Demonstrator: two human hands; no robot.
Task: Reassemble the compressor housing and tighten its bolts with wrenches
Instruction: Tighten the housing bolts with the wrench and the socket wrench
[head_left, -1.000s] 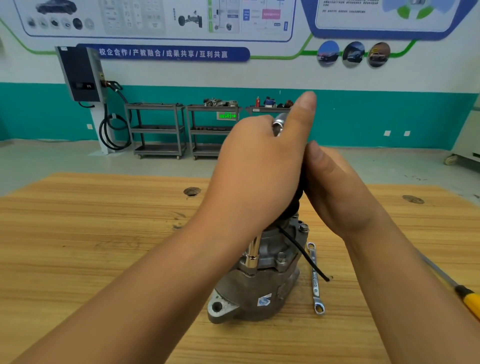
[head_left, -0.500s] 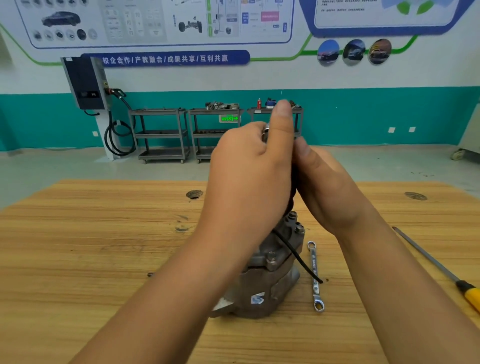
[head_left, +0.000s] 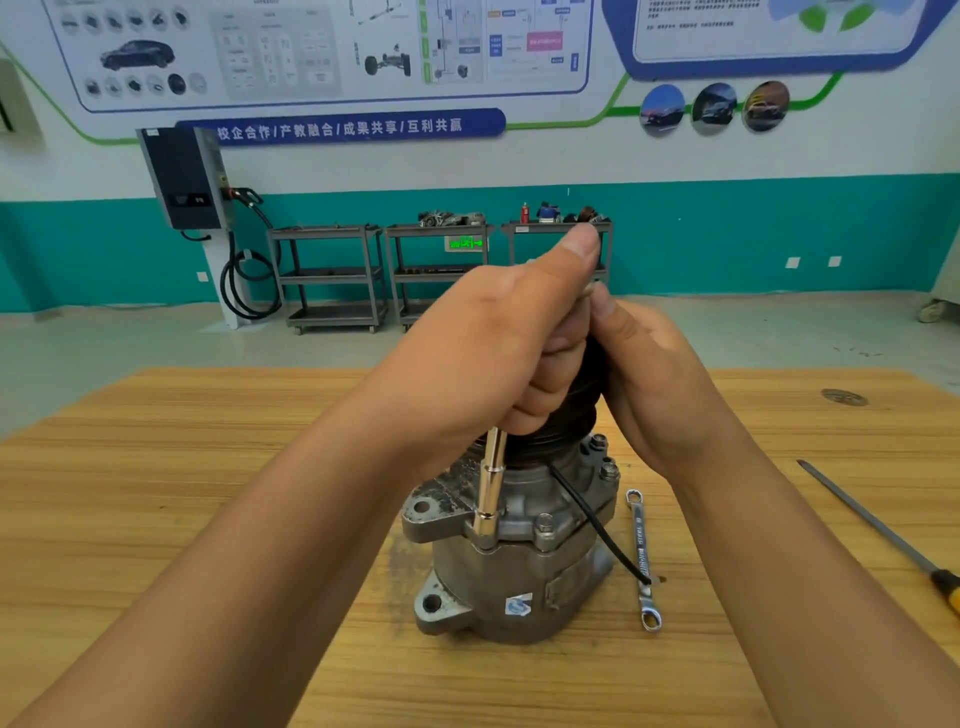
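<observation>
A grey metal compressor stands upright on the wooden table, its black pulley on top. My left hand grips a chrome socket wrench whose socket sits on a bolt at the housing's front left flange. My right hand rests against the right side of the pulley, its thumb up by the wrench's top end; the fingers are hidden behind. Hex bolts show on the flange's right side. A thin black wire hangs from the compressor.
A ring spanner lies on the table just right of the compressor. Further right lies a screwdriver with a yellow handle at the frame edge. Metal shelf carts and a wall charger stand by the far wall.
The view has dipped and shifted, and the wrench's shaft with its socket on the bolt is in sight again below my left hand. Both hands stay on the wrench and pulley.
</observation>
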